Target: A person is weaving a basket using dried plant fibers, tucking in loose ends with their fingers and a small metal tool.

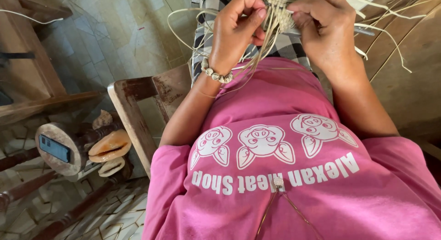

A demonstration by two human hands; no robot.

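A person in a pink shirt (294,175) sits on a wooden chair (138,111) and looks down at their own lap. The floor (115,33) below has pale tiles. On the left stands a round wooden stool (59,148) with a small dark phone (54,148) on top.

Up at the top, just past the checked cloth (206,28) on the knees, sits a woven straw piece (275,8). It lies between the two hands, and both are right on it, so neither is nearer. Long thin straw strips (262,47) hang from it toward the body, and more fan out to the right.

The left hand (236,31) is curled, with thumb and finger pinched on the hanging strips by the woven edge. It has a bead bracelet (216,73) on the wrist. The right hand (321,28) is bent over the other side of the woven piece, fingers closed on its edge.
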